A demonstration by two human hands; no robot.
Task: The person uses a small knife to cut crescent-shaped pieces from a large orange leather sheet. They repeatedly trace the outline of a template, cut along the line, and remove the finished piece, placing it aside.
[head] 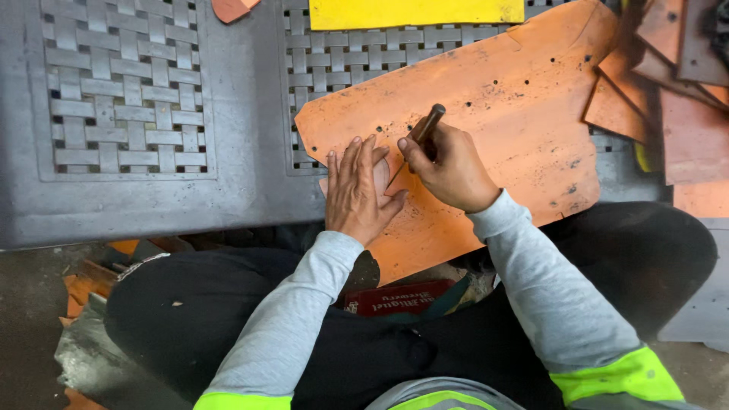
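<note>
A large orange leather sheet (524, 114) with several small punched holes lies across a dark plastic table. My left hand (357, 193) presses flat on a small pale template at the sheet's near left edge, fingers spread. My right hand (448, 167) grips a wooden-handled awl (424, 129), its thin point angled down to the template's edge beside my left fingers.
The dark table (243, 114) has woven-pattern panels. A yellow sheet (414, 11) lies at the far edge. Several orange-brown leather pieces (668, 83) are stacked at the right. Scraps (83, 292) lie on the floor at left. A red box (399, 298) sits by my lap.
</note>
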